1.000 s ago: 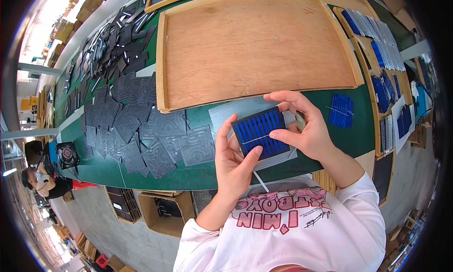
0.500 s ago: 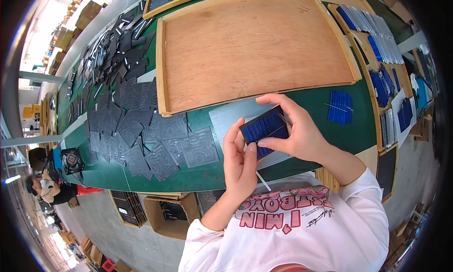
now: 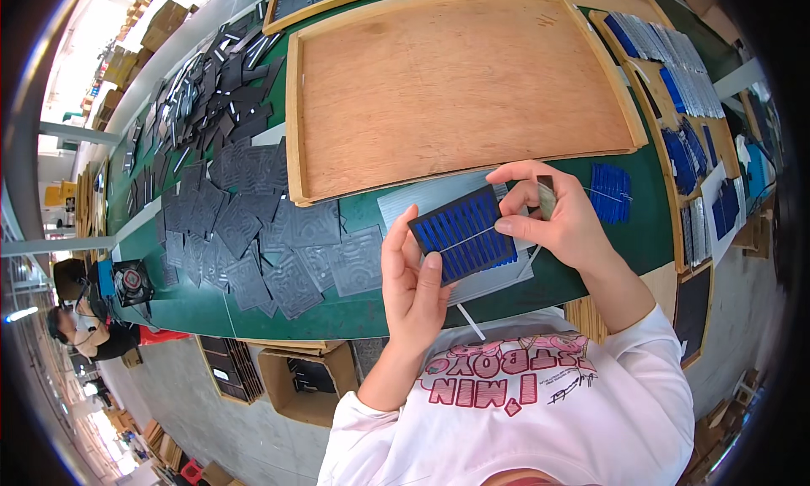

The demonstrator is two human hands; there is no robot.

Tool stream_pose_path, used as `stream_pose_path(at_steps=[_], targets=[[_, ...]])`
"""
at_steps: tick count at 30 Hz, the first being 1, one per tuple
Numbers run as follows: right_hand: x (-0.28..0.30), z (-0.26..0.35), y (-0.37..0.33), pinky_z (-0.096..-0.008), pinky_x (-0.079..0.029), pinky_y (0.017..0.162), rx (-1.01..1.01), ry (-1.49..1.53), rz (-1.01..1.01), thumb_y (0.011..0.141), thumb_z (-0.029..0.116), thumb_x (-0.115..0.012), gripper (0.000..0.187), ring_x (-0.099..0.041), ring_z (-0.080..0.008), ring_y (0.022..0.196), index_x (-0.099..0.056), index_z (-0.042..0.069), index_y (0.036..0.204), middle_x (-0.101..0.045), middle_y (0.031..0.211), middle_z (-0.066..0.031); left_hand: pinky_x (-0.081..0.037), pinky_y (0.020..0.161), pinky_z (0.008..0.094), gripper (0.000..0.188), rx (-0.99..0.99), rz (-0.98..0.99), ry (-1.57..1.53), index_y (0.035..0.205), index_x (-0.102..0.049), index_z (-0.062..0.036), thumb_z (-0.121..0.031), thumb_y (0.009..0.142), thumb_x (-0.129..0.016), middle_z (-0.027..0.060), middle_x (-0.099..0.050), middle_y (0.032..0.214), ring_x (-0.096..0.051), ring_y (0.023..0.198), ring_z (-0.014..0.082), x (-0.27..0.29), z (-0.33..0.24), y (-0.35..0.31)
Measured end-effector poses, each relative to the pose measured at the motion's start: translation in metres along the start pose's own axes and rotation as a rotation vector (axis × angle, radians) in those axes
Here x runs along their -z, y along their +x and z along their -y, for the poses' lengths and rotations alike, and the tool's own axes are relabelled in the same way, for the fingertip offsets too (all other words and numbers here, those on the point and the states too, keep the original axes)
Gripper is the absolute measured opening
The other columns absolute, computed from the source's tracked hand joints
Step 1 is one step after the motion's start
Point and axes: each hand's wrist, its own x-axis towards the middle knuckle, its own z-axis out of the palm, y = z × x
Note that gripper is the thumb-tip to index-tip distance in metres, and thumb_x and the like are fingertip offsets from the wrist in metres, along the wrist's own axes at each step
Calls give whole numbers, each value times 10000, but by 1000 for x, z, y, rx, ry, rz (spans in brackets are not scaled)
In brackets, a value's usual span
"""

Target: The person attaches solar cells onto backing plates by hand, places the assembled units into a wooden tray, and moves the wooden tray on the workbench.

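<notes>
A small black-framed solar panel [image 3: 460,235] with blue cell strips and a pale ribbon wire across its middle is tilted up over the table. My left hand [image 3: 413,296] grips its left edge, thumb on the front. At its right edge is my right hand [image 3: 553,212], with bent fingers and the thumb tip near the end of the wire. A small flat brown and greenish piece [image 3: 547,197] shows among the right fingers; its kind cannot be made out. Beneath the hands lies a ribbed light-grey sheet [image 3: 401,203] with a few blue strips partly hidden by the panel.
A wooden tray [image 3: 456,89] lies beyond my hands on the green table [image 3: 354,309]. Black patterned squares [image 3: 291,279] and black pieces [image 3: 202,98] cover the left. To the right are a bundle of blue strips [image 3: 609,193] and a board of cell strips [image 3: 666,56].
The panel has turned so its blue front faces up more fully. My right hand has moved right, from across the panel to its right edge; my left hand has shifted slightly left.
</notes>
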Motion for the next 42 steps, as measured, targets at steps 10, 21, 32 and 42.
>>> stream_pose_path(at_steps=[10, 21, 32, 42], targets=[[1, 0, -3, -179, -459, 664, 79, 84, -32, 784, -42, -752, 520, -588, -38, 773, -572, 30, 1267, -637, 820, 3, -426, 626, 169, 61, -112, -107, 491, 960, -622, 54, 49, 913, -659, 31, -629, 925, -543, 737, 26, 19, -4, -4], [-27, -16, 0, -250, -452, 955, 249, 116, 430, 444, 240, -1013, 1241, -474, -238, 1331, -346, 31, 1470, -423, 1502, -164, -587, 803, 354, 161, 422, 100, -600, 1132, -631, -24, -89, 996, -575, 61, -687, 974, -689, 872, 178, 21, 11, -12], [-33, 32, 206, -381, -385, 1103, 456, -804, 179, 668, 207, -850, 861, -483, -289, 1263, -445, 79, 1417, -478, 1318, -130, -359, 1020, 469, 868, -264, 280, 1691, 1410, -493, -106, -402, 651, -792, 46, -540, 1395, -451, 1206, 351, 108, -82, 0], [-62, 18, 325, -397, -369, 1121, 466, -943, -10, 679, 262, -844, 884, -437, -336, 1340, -440, 8, 1423, -455, 1438, -201, -387, 989, 455, 940, -439, 268, 1674, 1375, -474, 2, -303, 576, -865, 155, -525, 1259, -492, 1188, 347, 108, -83, 1]])
